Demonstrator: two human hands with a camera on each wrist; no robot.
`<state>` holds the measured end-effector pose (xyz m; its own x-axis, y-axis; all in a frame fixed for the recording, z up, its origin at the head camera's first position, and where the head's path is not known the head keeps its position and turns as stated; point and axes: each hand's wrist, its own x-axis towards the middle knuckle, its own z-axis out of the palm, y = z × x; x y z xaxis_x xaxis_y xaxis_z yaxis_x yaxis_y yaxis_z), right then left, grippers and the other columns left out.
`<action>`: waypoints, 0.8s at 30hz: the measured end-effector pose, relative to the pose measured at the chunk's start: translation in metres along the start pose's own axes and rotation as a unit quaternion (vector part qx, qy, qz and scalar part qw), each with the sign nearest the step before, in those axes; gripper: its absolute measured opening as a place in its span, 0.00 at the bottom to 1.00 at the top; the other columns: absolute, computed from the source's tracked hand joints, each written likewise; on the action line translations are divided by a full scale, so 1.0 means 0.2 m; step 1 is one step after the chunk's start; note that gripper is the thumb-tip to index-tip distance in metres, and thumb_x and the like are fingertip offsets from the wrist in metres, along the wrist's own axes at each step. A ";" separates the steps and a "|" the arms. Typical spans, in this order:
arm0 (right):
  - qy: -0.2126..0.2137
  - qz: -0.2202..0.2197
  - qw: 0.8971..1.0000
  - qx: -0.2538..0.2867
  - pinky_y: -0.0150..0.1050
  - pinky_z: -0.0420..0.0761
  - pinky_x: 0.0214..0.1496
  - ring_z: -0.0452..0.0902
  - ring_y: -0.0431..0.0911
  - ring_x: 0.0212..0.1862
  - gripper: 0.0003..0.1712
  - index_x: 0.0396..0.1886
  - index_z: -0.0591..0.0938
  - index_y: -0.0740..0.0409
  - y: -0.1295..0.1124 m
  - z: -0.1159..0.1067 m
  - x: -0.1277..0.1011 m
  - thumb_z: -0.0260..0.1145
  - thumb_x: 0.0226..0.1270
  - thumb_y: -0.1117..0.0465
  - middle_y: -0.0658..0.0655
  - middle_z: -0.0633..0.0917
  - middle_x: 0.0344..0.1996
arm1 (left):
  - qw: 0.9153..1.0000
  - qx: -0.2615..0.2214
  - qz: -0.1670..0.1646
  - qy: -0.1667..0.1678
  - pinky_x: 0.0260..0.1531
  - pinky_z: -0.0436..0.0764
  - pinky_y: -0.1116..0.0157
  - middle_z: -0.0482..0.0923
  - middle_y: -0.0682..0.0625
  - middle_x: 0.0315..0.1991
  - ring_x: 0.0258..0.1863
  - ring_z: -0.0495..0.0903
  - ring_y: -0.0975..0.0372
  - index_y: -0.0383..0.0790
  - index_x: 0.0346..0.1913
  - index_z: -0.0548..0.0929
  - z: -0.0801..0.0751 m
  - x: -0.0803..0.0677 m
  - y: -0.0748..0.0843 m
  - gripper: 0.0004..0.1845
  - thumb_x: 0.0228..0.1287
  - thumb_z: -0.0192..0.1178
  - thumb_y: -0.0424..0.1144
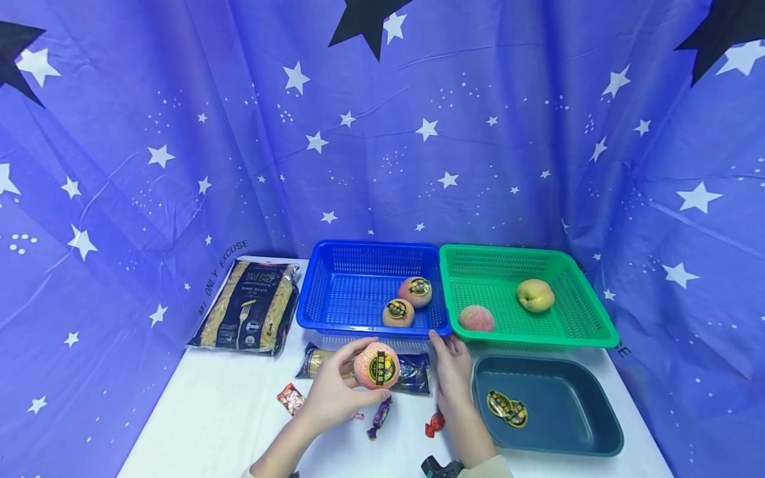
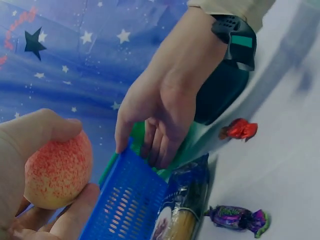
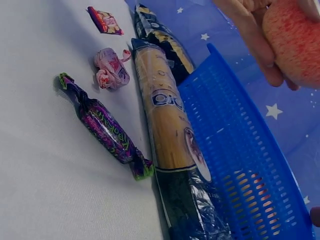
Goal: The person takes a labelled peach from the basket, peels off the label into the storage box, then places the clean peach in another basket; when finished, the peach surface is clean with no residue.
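Observation:
My left hand [image 1: 358,375] holds a pink-yellow peach [image 1: 378,364] with a round black and gold sticker, lifted above the white table. The same peach [image 2: 55,170] sits between that hand's thumb and fingers [image 2: 75,215] in the left wrist view. My right hand [image 1: 448,348] is at the front right corner of the blue basket [image 1: 358,285]. There the thumb lies on the blue rim [image 2: 130,200] and the fingers curl down between it and the green basket. Two stickered peaches [image 1: 406,302] lie in the blue basket.
The green basket [image 1: 574,312] holds two bare peaches [image 1: 476,318]. A dark tray [image 1: 568,411] at the front right has stickers [image 1: 507,406] in it. A long pasta packet [image 3: 165,125] lies before the blue basket, a penne bag [image 1: 251,305] at the left. Wrapped sweets [image 3: 107,130] are scattered on the table.

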<state>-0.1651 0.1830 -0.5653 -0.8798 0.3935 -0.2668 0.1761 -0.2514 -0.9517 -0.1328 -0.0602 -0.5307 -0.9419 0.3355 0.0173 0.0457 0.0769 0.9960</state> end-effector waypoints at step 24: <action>-0.173 -0.436 0.814 -0.344 0.39 0.81 0.73 0.77 0.44 0.69 0.28 0.69 0.86 0.45 -0.19 -0.02 -0.48 0.80 0.71 0.61 0.47 0.85 0.65 | 0.995 0.078 0.057 0.001 0.61 0.90 0.67 0.80 0.55 0.74 0.70 0.83 0.53 0.61 0.77 0.79 0.04 -0.06 0.00 0.48 0.54 0.86 0.34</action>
<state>-0.0858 0.1588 -0.5050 -0.8534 -0.1444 0.5009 -0.4803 0.5911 -0.6480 -0.1195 -0.0572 -0.5319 -0.9284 0.3482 0.1300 0.2037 0.1842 0.9616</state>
